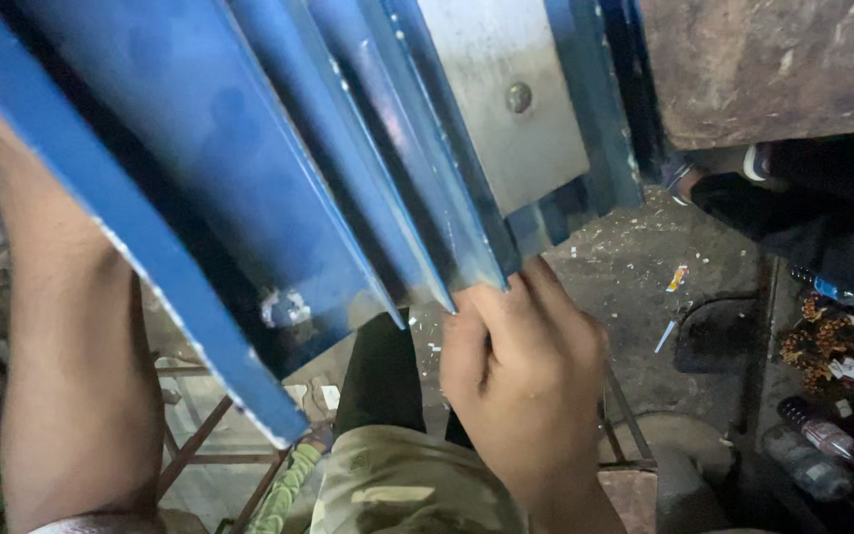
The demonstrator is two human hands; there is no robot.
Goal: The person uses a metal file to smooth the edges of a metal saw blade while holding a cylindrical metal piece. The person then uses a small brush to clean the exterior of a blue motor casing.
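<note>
The right hand (pixel 526 366) grips the lower edge of the blue-painted ribbed metal panels (pixel 279 178). The left forearm (pixel 71 346) runs up behind them. That hand is hidden, so its grip cannot be told.

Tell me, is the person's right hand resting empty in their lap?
No, the right hand is closed around the lower edge of the blue metal panels.

Several blue-painted metal sections (pixel 279 188) fan out from twelve o'clock, at least four edges countable. One grey steel plate (pixel 506 109) carries one round bolt head (pixel 518 97). One hand (pixel 526 366) shows whole; one forearm (pixel 71 356) at nine o'clock. Two plastic bottles (pixel 808 450) lie at four o'clock. One shoe (pixel 689 178) sits at two o'clock.
</note>
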